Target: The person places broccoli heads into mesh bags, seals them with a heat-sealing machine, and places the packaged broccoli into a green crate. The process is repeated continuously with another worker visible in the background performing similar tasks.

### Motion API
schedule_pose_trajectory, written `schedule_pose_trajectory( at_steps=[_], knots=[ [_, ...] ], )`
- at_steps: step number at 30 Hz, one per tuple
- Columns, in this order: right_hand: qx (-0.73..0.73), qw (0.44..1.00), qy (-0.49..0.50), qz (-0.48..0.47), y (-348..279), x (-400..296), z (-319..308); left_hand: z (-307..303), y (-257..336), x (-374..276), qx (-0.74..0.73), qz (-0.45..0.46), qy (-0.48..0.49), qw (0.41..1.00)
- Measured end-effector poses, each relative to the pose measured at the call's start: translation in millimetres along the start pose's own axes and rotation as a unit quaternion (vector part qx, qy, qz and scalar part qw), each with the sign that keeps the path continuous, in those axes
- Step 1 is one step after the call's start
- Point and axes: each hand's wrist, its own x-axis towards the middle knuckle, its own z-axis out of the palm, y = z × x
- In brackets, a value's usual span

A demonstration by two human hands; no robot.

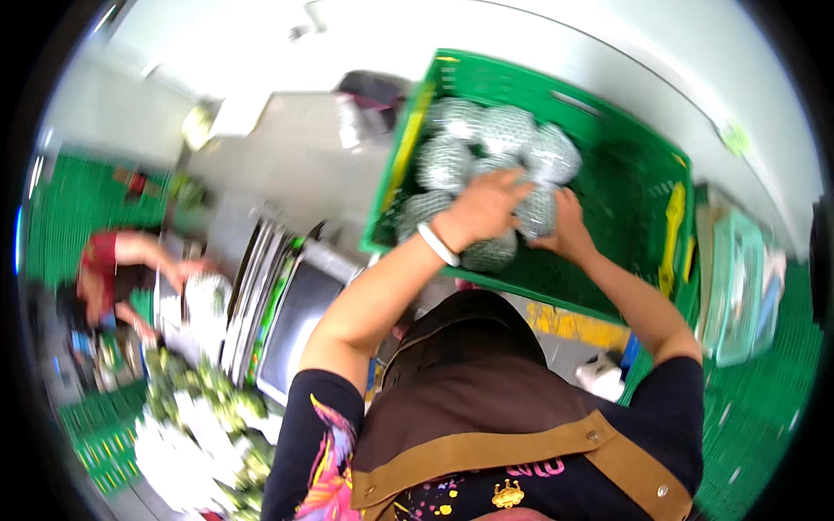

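A large green plastic crate (625,163) stands before me, its left part filled with several round bundles in white foam netting and clear wrap (444,163). My right hand (565,228) is closed around the right side of one netted bundle (537,211) near the crate's middle. Over the bundles just left of it lies my left hand (485,205), with a white band at the wrist; its fingers touch the netting, and whether they grip anything is unclear. Dark green shows through the net of the bundle (490,253) under my left wrist.
At the far left a co-worker (98,273) bends over a pale netted bundle (208,296). Leafy green vegetables (208,410) are heaped lower left, beside upright dark trays (306,299). Light green baskets (736,286) stand right of the crate. A white wall runs behind.
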Motion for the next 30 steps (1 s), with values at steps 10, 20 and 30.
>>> schedule_pose_trajectory(
  at_steps=[10,20,30],
  knots=[
    [0.068,0.984,0.147,-0.069,-181,26,-72,-127,34,-369,-0.069,-0.407,0.35,0.841],
    [0.16,0.933,-0.053,-0.317,-474,110,164,-96,-15,-635,0.264,-0.693,0.396,0.541],
    [0.11,0.91,-0.237,-0.322,-493,164,252,-106,-47,-636,0.144,-0.624,0.415,0.646]
  ],
)
